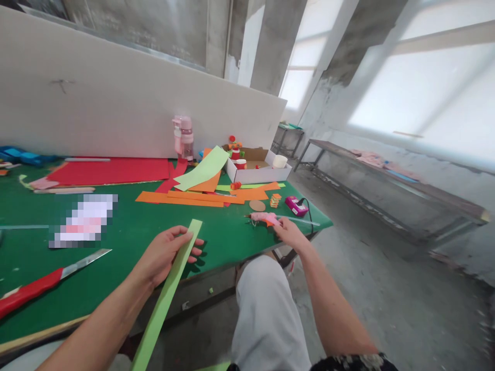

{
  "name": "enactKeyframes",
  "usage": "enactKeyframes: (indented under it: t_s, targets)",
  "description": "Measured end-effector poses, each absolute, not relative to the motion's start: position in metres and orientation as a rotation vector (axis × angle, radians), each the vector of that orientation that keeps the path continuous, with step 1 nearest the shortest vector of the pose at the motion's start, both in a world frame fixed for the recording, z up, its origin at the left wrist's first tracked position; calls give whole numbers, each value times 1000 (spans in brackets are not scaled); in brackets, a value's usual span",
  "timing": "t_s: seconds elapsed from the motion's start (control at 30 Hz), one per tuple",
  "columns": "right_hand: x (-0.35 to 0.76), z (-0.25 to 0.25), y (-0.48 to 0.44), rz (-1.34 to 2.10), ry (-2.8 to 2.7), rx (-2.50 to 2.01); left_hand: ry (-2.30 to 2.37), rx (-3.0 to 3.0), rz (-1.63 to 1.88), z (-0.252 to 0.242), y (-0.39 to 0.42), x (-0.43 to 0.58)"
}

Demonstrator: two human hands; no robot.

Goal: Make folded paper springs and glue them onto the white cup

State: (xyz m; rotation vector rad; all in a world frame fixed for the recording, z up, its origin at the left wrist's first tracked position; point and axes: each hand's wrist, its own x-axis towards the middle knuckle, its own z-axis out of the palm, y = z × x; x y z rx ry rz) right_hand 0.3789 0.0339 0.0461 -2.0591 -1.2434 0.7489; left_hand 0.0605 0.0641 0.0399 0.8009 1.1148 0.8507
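Note:
A long light green paper strip [166, 299] is pinched between the thumb and fingers of my left hand [170, 252], at the table's front edge. It slants down past the edge toward my lap. At the right end of the table, my right hand [289, 233] is closed around the rear of a pink glue gun [263, 218]. The gun's nozzle points left and a clear glue stick [303, 221] lies behind it. Just beyond the gun are a round cardboard disc [257, 206] and a small folded orange and green paper stack [275, 200].
A purple power socket [296, 206] with a black cord sits near the right corner. Orange strips [185, 198], red sheets [116, 171] and a white tray [255, 172] lie further back beside a pink bottle [185, 139]. A red-handled knife [50, 281] lies at left.

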Motion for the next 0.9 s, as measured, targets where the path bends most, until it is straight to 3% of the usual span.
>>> enactKeyframes:
  t_s: [0.2,0.37,0.57,0.9]
  targets:
    - [378,55,32,1260,-762,-1502,1123,794,849,43,63,61]
    - [379,56,27,1427,-506,-1142,1109,792,847,43,63,61]
    - [363,68,21,1367,-858,-934,1122,813,864,45,65,56]
    - [314,93,33,1064,-1556,-1354,1182,890,854,43,70,50]
